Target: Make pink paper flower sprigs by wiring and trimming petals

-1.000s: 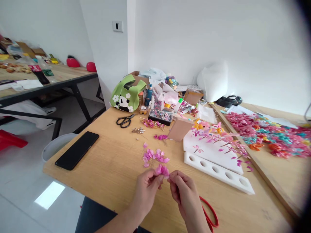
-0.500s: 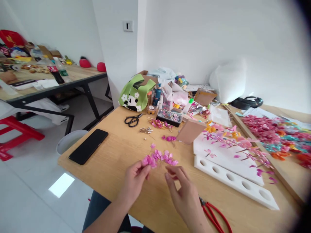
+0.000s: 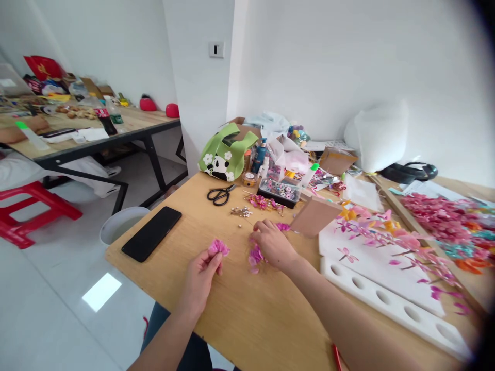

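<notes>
Between the thumb and fingers of my left hand (image 3: pixel 203 273) is a pink artificial flower (image 3: pixel 218 248), held just above the table near its front edge. My right hand (image 3: pixel 274 246) is stretched further forward, its fingers bent down and together over the tabletop. Whatever the fingertips pinch is hidden. Loose pink petals (image 3: pixel 255 256) lie under and beside that hand. Just beyond its fingers is a small bunch of pearl-tipped stems (image 3: pixel 241 212), with more pink flowers on wires (image 3: pixel 263 202) behind.
A black phone (image 3: pixel 152 234) lies to the left, and black scissors (image 3: pixel 220 195) lie further back. On the right are a white foam block with holes (image 3: pixel 382 297) and finished flower sprigs (image 3: pixel 402 239). A bead box (image 3: pixel 279 191) and green panda bag (image 3: pixel 228 152) stand behind. Red handles (image 3: pixel 336 356) show under my right arm.
My right hand has moved forward and left, over the pink petals. My left hand still holds its flower, now apart from the others. The camera view has shifted slightly left.
</notes>
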Available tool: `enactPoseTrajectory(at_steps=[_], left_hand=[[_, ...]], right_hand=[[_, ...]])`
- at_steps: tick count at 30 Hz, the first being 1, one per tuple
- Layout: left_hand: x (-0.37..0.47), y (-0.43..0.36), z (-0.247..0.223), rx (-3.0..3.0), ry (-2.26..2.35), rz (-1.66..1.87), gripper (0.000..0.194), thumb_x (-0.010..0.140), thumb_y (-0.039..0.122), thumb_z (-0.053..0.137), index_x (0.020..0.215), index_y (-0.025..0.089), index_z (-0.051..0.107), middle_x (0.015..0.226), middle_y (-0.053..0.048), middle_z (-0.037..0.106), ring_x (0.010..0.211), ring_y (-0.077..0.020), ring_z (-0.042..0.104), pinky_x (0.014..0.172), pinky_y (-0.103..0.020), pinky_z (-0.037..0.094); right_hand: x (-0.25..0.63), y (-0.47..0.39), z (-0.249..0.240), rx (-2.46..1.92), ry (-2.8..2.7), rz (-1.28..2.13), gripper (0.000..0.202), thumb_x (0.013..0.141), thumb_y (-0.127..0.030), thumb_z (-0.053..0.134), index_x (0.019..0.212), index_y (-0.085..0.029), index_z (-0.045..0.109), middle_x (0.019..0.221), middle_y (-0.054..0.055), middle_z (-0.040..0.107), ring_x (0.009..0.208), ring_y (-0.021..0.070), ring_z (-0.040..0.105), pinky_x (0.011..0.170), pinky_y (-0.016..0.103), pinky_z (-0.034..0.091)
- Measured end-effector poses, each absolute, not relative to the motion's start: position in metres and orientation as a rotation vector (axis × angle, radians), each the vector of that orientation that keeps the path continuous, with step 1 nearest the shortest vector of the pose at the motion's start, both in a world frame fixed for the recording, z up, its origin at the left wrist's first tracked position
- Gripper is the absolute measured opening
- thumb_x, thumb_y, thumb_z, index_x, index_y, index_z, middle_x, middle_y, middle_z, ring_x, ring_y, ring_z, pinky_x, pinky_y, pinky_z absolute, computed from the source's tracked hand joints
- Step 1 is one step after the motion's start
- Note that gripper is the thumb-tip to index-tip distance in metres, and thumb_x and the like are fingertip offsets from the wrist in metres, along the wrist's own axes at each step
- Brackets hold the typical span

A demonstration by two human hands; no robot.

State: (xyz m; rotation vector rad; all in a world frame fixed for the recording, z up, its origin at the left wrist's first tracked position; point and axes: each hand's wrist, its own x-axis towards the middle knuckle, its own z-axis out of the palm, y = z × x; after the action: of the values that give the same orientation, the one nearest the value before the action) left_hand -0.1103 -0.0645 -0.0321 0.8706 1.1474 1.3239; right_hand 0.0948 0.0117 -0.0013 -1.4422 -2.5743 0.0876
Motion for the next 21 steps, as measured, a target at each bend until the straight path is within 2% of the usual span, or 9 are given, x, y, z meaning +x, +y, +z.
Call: enactPoseTrajectory(at_steps=[3, 5, 8, 11, 17, 21], left_hand=[[-0.112, -0.063, -0.036, 0.86, 1.147, 1.316, 0.027, 0.074, 0.038, 0.072, 0.07, 0.013, 0.065, 0.059, 0.001, 0.054, 0.057, -0.0099, 0.045, 0.057, -0.023, 0.035], [-0.114, -0.062, -0.038, 0.866, 1.14, 1.314, 0.027, 0.075, 0.039, 0.071, 0.071, 0.013, 0.064, 0.06, 0.001, 0.054, 0.058, -0.0102, 0.045, 0.057, -0.023, 0.035], [-0.115, -0.061, -0.04, 0.869, 1.131, 1.303, 0.027, 0.076, 0.04, 0.07, 0.076, 0.013, 0.066, 0.061, 0.001, 0.053, 0.058, -0.0104, 0.045, 0.058, -0.024, 0.036], [-0.114, -0.061, -0.039, 0.874, 1.128, 1.297, 0.028, 0.076, 0.04, 0.069, 0.072, 0.013, 0.064, 0.059, 0.002, 0.051, 0.058, -0.0102, 0.045, 0.058, -0.024, 0.035], [-0.115, -0.061, -0.042, 0.878, 1.127, 1.286, 0.028, 0.076, 0.04, 0.07, 0.072, 0.013, 0.063, 0.06, 0.001, 0.052, 0.058, -0.0104, 0.044, 0.058, -0.024, 0.034], [-0.115, -0.06, -0.046, 0.904, 1.129, 1.282, 0.025, 0.077, 0.038, 0.069, 0.072, 0.014, 0.063, 0.06, 0.002, 0.052, 0.058, -0.0098, 0.045, 0.058, -0.023, 0.035]], right_hand=[[0.094, 0.018, -0.004, -1.423, -2.541, 0.183, 0.013, 0.085, -0.008, 0.057, 0.081, -0.015, 0.067, 0.098, 0.007, 0.064, 0.098, 0.0219, 0.053, 0.084, 0.036, 0.04], [0.098, 0.019, -0.004, -1.443, -2.463, 0.251, 0.014, 0.088, -0.008, 0.052, 0.085, -0.014, 0.064, 0.095, 0.007, 0.064, 0.097, 0.0206, 0.055, 0.084, 0.036, 0.041], [0.109, 0.018, 0.001, -1.501, -2.31, 0.381, 0.022, 0.09, -0.006, 0.041, 0.09, -0.013, 0.061, 0.09, 0.01, 0.066, 0.087, 0.0187, 0.059, 0.077, 0.032, 0.044], [0.122, 0.016, 0.009, -1.508, -2.225, 0.582, 0.022, 0.09, -0.008, 0.037, 0.09, -0.015, 0.058, 0.081, 0.006, 0.068, 0.073, 0.0153, 0.063, 0.065, 0.027, 0.046], [0.144, 0.009, 0.013, -1.44, -2.222, 0.913, 0.017, 0.089, -0.017, 0.046, 0.08, -0.016, 0.061, 0.065, -0.001, 0.065, 0.057, 0.0118, 0.062, 0.053, 0.023, 0.046], [0.156, 0.01, 0.007, -1.431, -2.316, 0.988, 0.017, 0.091, -0.026, 0.055, 0.082, -0.014, 0.062, 0.066, -0.003, 0.062, 0.057, 0.0099, 0.06, 0.055, 0.023, 0.049]])
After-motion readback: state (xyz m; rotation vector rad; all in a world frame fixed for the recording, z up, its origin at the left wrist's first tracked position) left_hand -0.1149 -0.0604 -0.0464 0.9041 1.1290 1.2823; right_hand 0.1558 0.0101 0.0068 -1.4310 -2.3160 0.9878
